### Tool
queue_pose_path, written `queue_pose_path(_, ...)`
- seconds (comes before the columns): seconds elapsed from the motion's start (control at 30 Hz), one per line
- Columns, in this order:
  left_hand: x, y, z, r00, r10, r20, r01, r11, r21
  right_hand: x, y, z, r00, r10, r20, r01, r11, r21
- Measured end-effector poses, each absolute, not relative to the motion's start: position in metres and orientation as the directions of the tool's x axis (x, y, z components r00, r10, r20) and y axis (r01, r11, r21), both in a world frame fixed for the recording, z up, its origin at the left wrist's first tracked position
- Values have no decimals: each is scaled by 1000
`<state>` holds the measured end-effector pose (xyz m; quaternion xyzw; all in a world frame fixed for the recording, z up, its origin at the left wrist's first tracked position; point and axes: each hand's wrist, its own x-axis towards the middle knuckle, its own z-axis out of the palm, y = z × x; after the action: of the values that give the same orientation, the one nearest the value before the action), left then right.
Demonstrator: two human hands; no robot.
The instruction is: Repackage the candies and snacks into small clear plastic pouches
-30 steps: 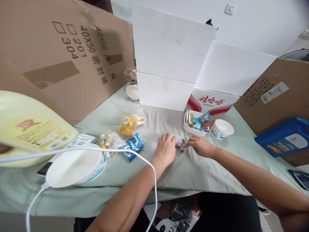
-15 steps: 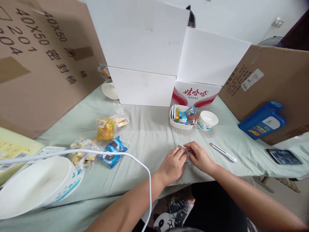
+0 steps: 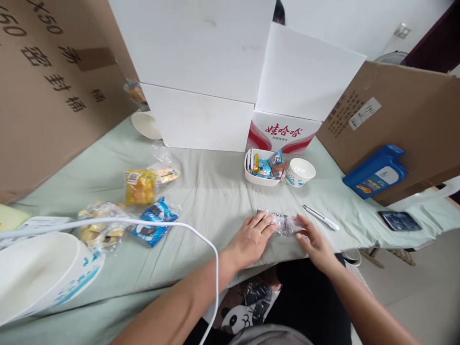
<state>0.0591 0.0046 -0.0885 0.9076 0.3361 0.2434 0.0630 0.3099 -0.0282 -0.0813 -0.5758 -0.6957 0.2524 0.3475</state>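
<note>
We are looking down at a pale green cloth-covered table [image 3: 215,191], and both hands are working at its near edge. The left hand [image 3: 251,237] is lying palm down with its fingers [image 3: 264,224] stretched out flat, their tips pressing on the left end of a small crinkled clear plastic packet with something dark inside [image 3: 283,223]. The right hand [image 3: 314,242] is coming in from the other side, fingers likewise spread and flat, touching the packet's right end. Neither hand is closing around it; the packet is lying flat on the cloth between the two sets of fingertips.

Just beyond the right hand a slim silver pen-like tool [image 3: 321,217] is resting on the cloth. Further back a white rectangular plastic tray filled with small wrapped snacks [image 3: 260,167] is sitting just beside a white paper cup with blue print [image 3: 301,171], both in front of a red-and-white printed carton [image 3: 283,134].

Off to the left we are seeing a yellow snack bag [image 3: 140,186], a blue cookie packet [image 3: 153,227] and a clear bag of golden sweets [image 3: 100,227] lying near one another. A white cable [image 3: 201,239] is arching across the left forearm, and a large white paper bowl [image 3: 39,275] is filling the near left corner. A dark phone [image 3: 399,221] is lying at the table's right edge.
</note>
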Motion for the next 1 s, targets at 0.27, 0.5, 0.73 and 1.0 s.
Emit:
queue_pose_path(0.27, 55, 3, -91, 667, 625, 405, 582, -777, 240, 252, -39, -59, -464, 813, 353, 674, 582, -454)
queue_pose_path(0.5, 61, 3, -91, 645, 650, 402, 627, -751, 209, 342, -8, -64, 42, 885, 464, 936, 127, -328)
queue_pose_path(0.73, 62, 0, -86, 581, 685, 440, 650, -716, 257, 349, 7, -59, -24, 963, 267, 961, 95, -258)
queue_pose_path(1.0, 54, 7, -81, 484, 717, 501, 605, -689, 400, 286, -4, -27, -515, 849, 116, 813, 527, -247)
